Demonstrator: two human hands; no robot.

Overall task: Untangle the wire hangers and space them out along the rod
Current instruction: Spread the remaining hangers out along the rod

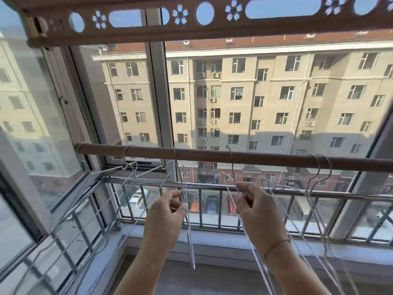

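A brown rod (212, 155) runs across the window at mid height. Several white wire hangers hang from it by their hooks. My left hand (168, 211) pinches the shoulder of one hanger (189, 233) whose hook sits on the rod near the middle. My right hand (255, 207) grips another hanger (232, 167); its hook rises just above the rod's front, and I cannot tell whether it rests on the rod. Two hangers (131, 173) hang at the left end. Two more (319, 169) hang close together at the right, their wires crossing below.
Behind the rod is a window with a metal guard rail (297, 194) and grille bars. An open window sash (42, 145) stands at the left. A perforated drying rack bar (191, 22) crosses overhead. A grey sill (212, 248) lies below.
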